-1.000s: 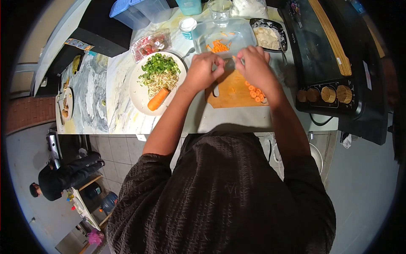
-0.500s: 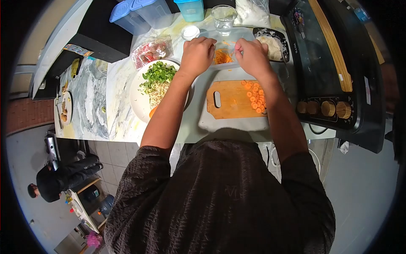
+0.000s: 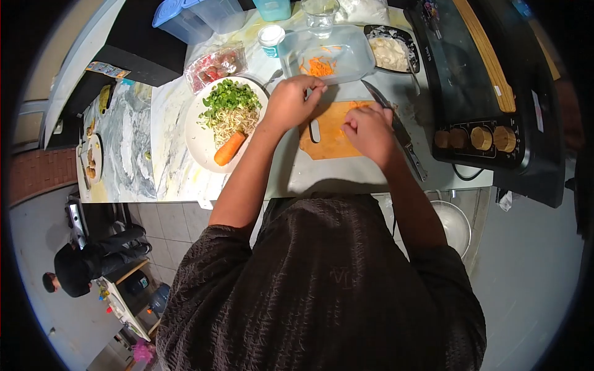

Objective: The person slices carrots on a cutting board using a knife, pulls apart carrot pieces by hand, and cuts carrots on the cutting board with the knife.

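My left hand (image 3: 292, 104) hovers at the left end of the wooden cutting board (image 3: 329, 137), fingers curled and thumb close to them, with nothing visible in them. Over the board's right part, my right hand (image 3: 370, 131) has its fingers bent closed on carrot slices (image 3: 357, 104), most of which it hides. Beside that hand a knife (image 3: 402, 133) lies along the board's right edge. Beyond both hands, a clear plastic container (image 3: 354, 60) holds orange carrot shreds (image 3: 319, 66).
To the left, a white plate (image 3: 197, 137) carries chopped greens, bean sprouts and a whole carrot (image 3: 229, 148). A bagged red food (image 3: 216, 67), a white tub (image 3: 271, 40) and a black dish (image 3: 416, 57) with pale food stand behind. A stove (image 3: 476, 117) borders the right.
Both hands have come back from the container toward me, the right onto the board's carrot slices. The container, knife and whole carrot show more fully now.
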`<state>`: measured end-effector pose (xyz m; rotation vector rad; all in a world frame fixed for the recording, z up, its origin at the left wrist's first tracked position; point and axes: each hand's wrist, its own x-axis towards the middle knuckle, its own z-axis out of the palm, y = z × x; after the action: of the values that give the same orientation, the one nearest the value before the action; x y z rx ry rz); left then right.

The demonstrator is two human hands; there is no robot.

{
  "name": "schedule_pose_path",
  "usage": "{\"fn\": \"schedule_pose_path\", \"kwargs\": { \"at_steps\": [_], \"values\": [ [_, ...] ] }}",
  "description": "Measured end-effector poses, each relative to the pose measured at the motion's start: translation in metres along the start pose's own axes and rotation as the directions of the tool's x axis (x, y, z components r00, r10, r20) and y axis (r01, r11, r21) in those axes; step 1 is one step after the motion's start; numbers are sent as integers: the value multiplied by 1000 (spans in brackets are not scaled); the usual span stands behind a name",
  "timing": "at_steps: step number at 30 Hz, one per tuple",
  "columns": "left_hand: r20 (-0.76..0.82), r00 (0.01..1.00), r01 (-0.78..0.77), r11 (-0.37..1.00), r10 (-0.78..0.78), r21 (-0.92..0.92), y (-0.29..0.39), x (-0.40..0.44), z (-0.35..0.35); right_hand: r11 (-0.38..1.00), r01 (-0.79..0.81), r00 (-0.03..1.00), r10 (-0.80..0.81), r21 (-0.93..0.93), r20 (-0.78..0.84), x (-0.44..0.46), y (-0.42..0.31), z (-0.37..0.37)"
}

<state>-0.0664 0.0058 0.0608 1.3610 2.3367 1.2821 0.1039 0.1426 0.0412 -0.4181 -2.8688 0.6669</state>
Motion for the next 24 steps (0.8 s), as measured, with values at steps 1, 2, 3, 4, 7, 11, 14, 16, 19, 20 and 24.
{"fn": "schedule_pose_path", "kwargs": {
  "at_steps": [1,2,3,4,7,11,14,16,19,20,24],
  "values": [
    [30,1000,5,1000,-4,-16,-2,-6,4,1000,-5,1000,5,-1,-2,-7,-1,5],
    [61,998,11,999,-9,-32,-4,-12,7,999,-20,999,19,-36,-38,-14,-3,11],
    [70,997,15,999,-12,-45,-4,-16,10,997,-38,997,33,-71,-73,-18,-5,16],
    [74,997,13,999,-9,-48,-5,-21,12,997,-43,997,38,-71,-75,-20,-6,22],
    [129,989,70,997,-68,-11,-8,-32,16,992,-108,986,100,-61,-131,-22,-12,30],
    [132,985,119,992,-112,-47,-12,-43,16,985,-174,984,173,-18,-50,-23,-15,37],
    [121,987,112,992,-104,-55,-19,-50,16,977,-210,977,208,-39,-41,-24,-21,37],
    [117,989,101,994,-94,-51,-20,-52,13,968,-245,969,244,-52,-30,-23,-25,38],
    [165,980,114,994,-111,-8,-20,-54,9,959,-260,966,258,-117,-30,-22,-25,44],
    [160,983,94,996,-92,-5,-21,-54,10,952,-255,967,253,-169,-37,-22,-26,46],
    [167,986,11,1000,-15,26,-18,-50,12,930,-261,964,239,-259,-113,-24,-24,45]
  ]
}}
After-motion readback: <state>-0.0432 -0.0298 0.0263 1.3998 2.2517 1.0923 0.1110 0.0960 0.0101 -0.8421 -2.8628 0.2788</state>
